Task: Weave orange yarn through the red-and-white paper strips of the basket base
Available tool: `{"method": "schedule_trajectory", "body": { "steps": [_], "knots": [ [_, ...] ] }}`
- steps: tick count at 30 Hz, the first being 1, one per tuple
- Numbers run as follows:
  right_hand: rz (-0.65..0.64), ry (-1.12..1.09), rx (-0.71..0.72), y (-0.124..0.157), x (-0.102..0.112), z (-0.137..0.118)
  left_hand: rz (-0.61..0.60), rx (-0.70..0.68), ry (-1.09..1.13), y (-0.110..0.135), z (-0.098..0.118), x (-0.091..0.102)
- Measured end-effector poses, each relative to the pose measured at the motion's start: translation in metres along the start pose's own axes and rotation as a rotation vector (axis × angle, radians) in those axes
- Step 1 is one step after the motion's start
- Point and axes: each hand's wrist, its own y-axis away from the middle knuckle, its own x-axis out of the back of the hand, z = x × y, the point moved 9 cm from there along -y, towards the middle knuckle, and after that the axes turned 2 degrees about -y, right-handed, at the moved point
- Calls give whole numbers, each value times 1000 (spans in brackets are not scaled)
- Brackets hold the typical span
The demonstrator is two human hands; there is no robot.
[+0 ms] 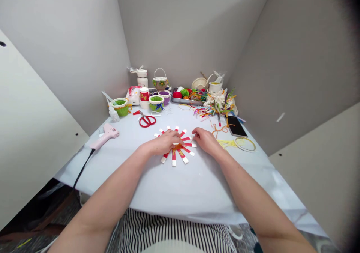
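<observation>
Left to right on the white-covered surface [165,187], one pink glue gun [104,136] lay near one pair of red-handled scissors [147,121]. Centred on the surface was one paper sunburst [180,151], with at least eleven red-and-white strips showing around an orange centre. The left hand [164,142] lay flat over that centre without gripping. The right hand [206,140], open and apart from it, rested at the sunburst's right edge. One black phone [237,126] lay farther right.
</observation>
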Motion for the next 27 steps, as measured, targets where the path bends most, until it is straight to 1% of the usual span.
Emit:
{"method": "schedule_trajectory", "body": {
  "steps": [4,7,9,13,17,19,22,27],
  "knots": [
    [69,31,132,-8,-8,-20,16,-38,59,0,3,2],
    [136,24,152,-14,-12,-21,13,-54,97,0,6,6],
    [139,-1,156,-15,-15,-18,12,-47,102,0,8,8],
    [97,-57,158,-16,-20,-12,36,14,50,-2,7,13],
    [74,-71,159,-16,-21,-12,162,94,64,-1,0,19],
    [71,-72,157,-16,-20,-14,187,154,64,1,-6,19],
    [71,-81,147,-15,-18,-16,144,186,28,2,-13,15],
    [37,-168,125,-6,-10,-18,84,105,11,4,-15,16]
  ]
}}
